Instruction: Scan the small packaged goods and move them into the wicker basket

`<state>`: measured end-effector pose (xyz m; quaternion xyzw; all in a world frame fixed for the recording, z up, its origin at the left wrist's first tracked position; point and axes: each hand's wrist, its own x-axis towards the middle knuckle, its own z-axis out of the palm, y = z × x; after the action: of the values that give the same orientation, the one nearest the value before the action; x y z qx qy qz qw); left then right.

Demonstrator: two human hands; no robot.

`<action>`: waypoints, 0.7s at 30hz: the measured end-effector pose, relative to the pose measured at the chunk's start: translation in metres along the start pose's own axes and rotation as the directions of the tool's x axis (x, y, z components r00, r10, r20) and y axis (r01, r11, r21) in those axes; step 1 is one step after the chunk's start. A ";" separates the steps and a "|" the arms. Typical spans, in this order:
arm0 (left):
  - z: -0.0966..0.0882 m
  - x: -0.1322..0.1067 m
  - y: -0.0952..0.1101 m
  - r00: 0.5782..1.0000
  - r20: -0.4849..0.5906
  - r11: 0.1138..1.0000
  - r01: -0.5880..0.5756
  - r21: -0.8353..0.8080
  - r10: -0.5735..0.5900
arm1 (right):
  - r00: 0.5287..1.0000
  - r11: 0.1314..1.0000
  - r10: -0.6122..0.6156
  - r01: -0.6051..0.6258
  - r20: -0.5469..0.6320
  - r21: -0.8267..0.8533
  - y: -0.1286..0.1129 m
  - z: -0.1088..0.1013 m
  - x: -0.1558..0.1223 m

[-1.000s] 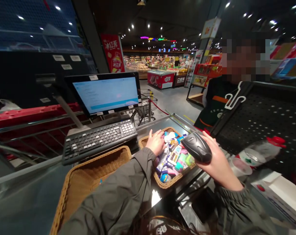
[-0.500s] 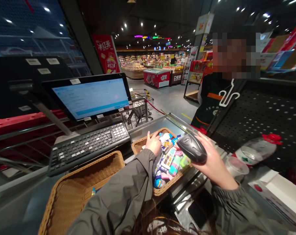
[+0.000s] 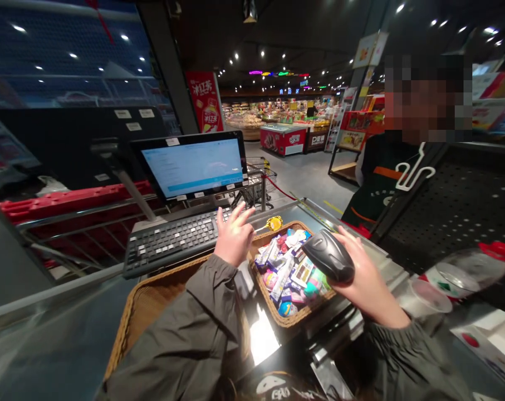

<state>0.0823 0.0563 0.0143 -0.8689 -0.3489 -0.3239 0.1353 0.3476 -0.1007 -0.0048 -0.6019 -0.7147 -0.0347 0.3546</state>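
My left hand (image 3: 234, 236) is lifted above the near edge of the keyboard (image 3: 172, 240), fingers partly spread, and pinches a small yellow-wrapped sweet on a stick (image 3: 273, 224) that juts to the right. My right hand (image 3: 363, 275) is closed on a black barcode scanner (image 3: 331, 255), held over the right side of a wicker basket (image 3: 294, 322) full of small colourful wrapped sweets (image 3: 288, 267). A second wicker basket (image 3: 146, 303) lies under my left sleeve, its inside mostly hidden.
A lit monitor (image 3: 194, 166) stands behind the keyboard. A person in a dark top (image 3: 381, 181) stands across the counter. A clear bottle with a red cap (image 3: 471, 266) and a cup (image 3: 427, 292) lie at the right by a black perforated panel (image 3: 456, 206).
My left hand has come up out of the sweets basket, moving left toward the keyboard with the yellow sweet. The scanner hand has stayed about where it was. The camera has shifted.
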 end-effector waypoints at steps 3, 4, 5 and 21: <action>-0.030 -0.017 -0.014 0.997 -0.080 0.999 0.019 0.051 -0.015 | 0.996 0.996 -0.088 0.088 0.035 0.005 -0.019 0.009 0.008; -0.038 -0.024 -0.018 0.995 -0.097 0.997 0.025 0.068 -0.018 | 0.992 0.993 -0.119 0.118 0.051 0.009 -0.027 0.012 0.010; -0.045 -0.030 -0.022 0.994 -0.109 0.996 0.030 0.084 -0.021 | 0.986 0.989 -0.150 0.149 0.067 0.016 -0.036 0.015 0.013; -0.116 -0.124 -0.072 0.978 -0.044 0.951 0.208 0.229 -0.203 | 0.914 0.927 -0.364 0.338 0.181 0.161 -0.133 0.081 0.044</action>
<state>-0.0894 -0.0093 0.0207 -0.8028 -0.4715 -0.3020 0.2050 0.1908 -0.0616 0.0094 -0.4404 -0.8450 0.0104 0.3032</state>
